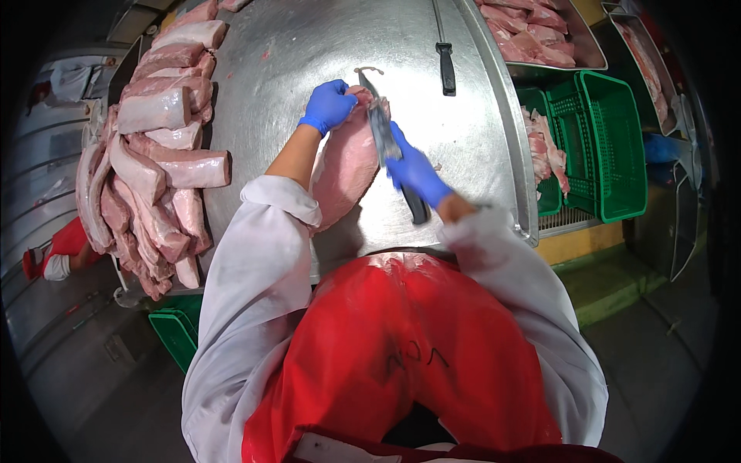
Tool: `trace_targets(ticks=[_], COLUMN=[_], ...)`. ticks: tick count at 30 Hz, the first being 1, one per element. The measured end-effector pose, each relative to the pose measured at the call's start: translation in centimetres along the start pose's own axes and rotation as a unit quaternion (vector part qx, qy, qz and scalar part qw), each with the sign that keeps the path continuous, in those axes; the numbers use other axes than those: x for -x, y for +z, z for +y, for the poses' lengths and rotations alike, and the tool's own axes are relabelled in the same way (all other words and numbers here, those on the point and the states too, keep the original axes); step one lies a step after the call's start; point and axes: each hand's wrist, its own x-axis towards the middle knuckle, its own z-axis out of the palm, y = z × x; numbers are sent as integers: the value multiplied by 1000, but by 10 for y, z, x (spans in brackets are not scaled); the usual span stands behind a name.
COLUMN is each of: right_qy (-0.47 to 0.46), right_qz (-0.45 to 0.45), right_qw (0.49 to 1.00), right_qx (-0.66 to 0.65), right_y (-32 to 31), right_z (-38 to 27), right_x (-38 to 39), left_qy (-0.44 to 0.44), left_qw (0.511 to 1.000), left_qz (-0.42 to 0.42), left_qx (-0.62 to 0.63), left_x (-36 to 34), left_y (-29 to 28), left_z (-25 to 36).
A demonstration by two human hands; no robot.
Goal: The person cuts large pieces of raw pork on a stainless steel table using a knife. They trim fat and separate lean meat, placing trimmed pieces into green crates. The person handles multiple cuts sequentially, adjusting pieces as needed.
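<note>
A large pale pink slab of meat (345, 168) lies lengthwise on the metal table in front of me. My left hand (328, 106), in a blue glove, grips its far end, the fingertips curled over the edge. In my blue-gloved right hand (417, 171) is a knife (380, 130), its black handle sticking out below the fist. The blade points away from me, over the meat's right edge at the far end; how deep it sits I cannot tell. A thin strip of trimmed meat (370, 69) lies just beyond the knife tip.
Many pieces of meat (154, 112) are heaped along the table's left side. A sharpening steel (445, 69) with a black handle lies at the far right. Beyond the raised table rim (517, 154) stand green crates (617, 147), one holding trimmings, and a metal tray of meat (532, 35).
</note>
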Motion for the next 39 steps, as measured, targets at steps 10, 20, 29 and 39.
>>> trace_targets(ticks=[10,20,29,39], right_qy=[-39,-14,-24,43], right_qz=[-32,-73,-80,-65], right_qw=[998,996,997,993], right_qx=[-39,-54,6,93], right_y=[0,26,65,88], right_z=[-20,1,1,-5], right_x=[-42,-61,6,48], left_qy=[75,219,255,266], left_qw=[992,972,962,962], left_qz=[-29,-65,-47,-39], left_qx=[-96,-47,-88,51], left_x=[10,21,64,96], left_y=[-11,-20,-67,-111], left_z=[57,88,129,130])
